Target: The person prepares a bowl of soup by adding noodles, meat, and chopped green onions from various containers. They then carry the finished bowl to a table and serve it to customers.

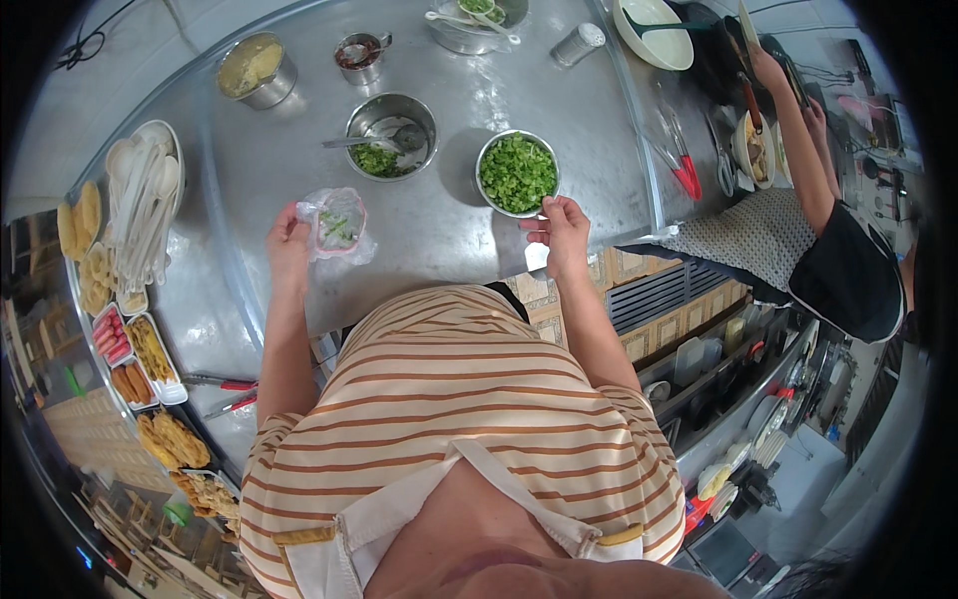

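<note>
My left hand (288,233) pinches the edge of a clear plastic bag (340,228) with a pink rim and a few green bits inside, over the steel table (419,247). With thumb and fingers, my right hand (560,224) grips the near rim of a round metal bowl (482,186) full of chopped greens (519,172). Between and beyond the hands stands a wider steel pot (430,123), holding some chopped greens and a metal spoon (359,140) whose handle rests over its left rim.
Behind stand a pot of yellow paste (281,82), a cup of dark red sauce (359,56) and a shaker (578,45). White spoons (142,202) and fried food (171,440) line the left. At right, red-tipped tongs (685,176) lie near a person (793,224) at a pan.
</note>
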Demonstrator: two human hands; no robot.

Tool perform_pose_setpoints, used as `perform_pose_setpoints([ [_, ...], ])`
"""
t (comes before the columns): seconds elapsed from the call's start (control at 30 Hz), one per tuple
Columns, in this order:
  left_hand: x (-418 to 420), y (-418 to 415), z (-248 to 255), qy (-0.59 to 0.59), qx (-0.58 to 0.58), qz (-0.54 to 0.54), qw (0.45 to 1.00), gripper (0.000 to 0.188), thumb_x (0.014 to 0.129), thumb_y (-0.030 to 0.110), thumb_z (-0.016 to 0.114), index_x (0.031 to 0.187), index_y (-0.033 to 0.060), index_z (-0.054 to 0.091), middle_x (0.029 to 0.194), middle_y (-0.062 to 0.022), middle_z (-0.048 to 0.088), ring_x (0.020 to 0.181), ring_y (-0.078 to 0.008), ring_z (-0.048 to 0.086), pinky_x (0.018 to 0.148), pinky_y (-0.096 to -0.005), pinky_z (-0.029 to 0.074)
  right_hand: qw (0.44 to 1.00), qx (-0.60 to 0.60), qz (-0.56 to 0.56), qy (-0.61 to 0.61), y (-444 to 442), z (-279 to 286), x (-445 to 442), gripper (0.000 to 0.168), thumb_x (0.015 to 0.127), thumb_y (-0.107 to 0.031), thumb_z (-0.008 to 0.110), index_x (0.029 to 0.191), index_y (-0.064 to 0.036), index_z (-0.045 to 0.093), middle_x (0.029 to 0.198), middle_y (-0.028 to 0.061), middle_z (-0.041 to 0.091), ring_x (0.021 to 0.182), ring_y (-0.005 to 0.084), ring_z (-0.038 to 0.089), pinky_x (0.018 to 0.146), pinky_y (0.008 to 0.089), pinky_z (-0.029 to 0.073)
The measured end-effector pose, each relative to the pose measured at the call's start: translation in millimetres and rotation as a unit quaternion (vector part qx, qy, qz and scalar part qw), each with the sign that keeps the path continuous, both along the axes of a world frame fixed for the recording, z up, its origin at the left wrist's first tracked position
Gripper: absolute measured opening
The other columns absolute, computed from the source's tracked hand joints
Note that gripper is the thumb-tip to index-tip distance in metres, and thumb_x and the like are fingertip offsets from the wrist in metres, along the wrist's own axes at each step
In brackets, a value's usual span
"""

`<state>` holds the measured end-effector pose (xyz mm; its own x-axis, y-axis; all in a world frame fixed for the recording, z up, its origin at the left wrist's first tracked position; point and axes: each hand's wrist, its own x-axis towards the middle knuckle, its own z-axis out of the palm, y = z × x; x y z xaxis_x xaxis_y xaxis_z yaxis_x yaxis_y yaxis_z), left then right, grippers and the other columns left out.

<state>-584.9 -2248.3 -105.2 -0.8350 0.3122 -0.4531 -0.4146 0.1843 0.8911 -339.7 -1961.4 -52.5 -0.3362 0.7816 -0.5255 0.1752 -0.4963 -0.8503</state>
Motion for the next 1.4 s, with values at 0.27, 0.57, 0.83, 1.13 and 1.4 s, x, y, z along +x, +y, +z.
perform_pose_setpoints([
  [0.27, 20, 20, 45, 0.314, -0.070, -0.002, 0.947, 0.039, 0.083, 0.009, 0.058, 0.121, 0.0014, 0.052, 0.119, -0.0103, 0.053, 0.108, -0.0181, 0.050, 0.092, -0.0303, 0.039, 0.996, 0.068, 0.045, -0.035, 38, -5, 5, 0.017, 0.078, -0.001, 0.059, 0.062, -0.001, 0.051, 0.057, 0.0078, 0.055, 0.046, 0.0147, 0.054, 0.041, 0.0252, 0.045],
  [0.57, 50, 62, 68, -0.144, 0.408, -0.220, 0.874, 0.059, 0.085, 0.032, 0.064, 0.133, 0.0078, 0.040, 0.137, -0.0093, 0.039, 0.126, -0.0224, 0.038, 0.099, -0.0398, 0.038, 0.967, 0.086, 0.241, 0.011, 30, 75, -52, 0.017, 0.074, 0.001, 0.059, 0.059, -0.001, 0.052, 0.055, 0.0054, 0.053, 0.044, 0.0133, 0.052, 0.040, 0.0247, 0.042],
  [0.83, 63, 79, 31, -0.312, 0.520, -0.091, 0.790, 0.080, 0.074, 0.052, 0.067, 0.135, 0.0099, 0.038, 0.137, -0.0097, 0.040, 0.126, -0.0271, 0.039, 0.105, -0.0464, 0.034, 0.915, -0.025, 0.398, 0.055, -11, 82, -101, 0.017, 0.077, 0.001, 0.058, 0.061, -0.001, 0.053, 0.057, 0.0058, 0.055, 0.047, 0.0125, 0.054, 0.044, 0.0228, 0.045],
  [1.13, 54, 27, 24, -0.339, 0.499, 0.056, 0.796, 0.074, 0.070, 0.048, 0.071, 0.130, 0.0131, 0.045, 0.132, -0.0087, 0.046, 0.121, -0.0285, 0.044, 0.104, -0.0485, 0.034, 0.770, 0.427, 0.456, -0.128, -5, 62, -147, 0.035, 0.076, -0.033, 0.070, 0.101, -0.010, 0.063, 0.071, 0.0063, 0.060, 0.067, 0.0178, 0.063, 0.057, 0.0305, 0.048],
  [1.4, 63, 16, 30, -0.344, 0.482, 0.053, 0.804, 0.078, 0.067, 0.049, 0.073, 0.130, 0.0140, 0.045, 0.133, -0.0074, 0.045, 0.122, -0.0281, 0.043, 0.105, -0.0480, 0.033, 0.640, 0.584, 0.493, -0.078, -40, 25, -175, 0.027, 0.074, -0.030, 0.068, 0.097, -0.016, 0.063, 0.073, 0.0067, 0.061, 0.070, 0.0266, 0.062, 0.059, 0.0401, 0.048],
])
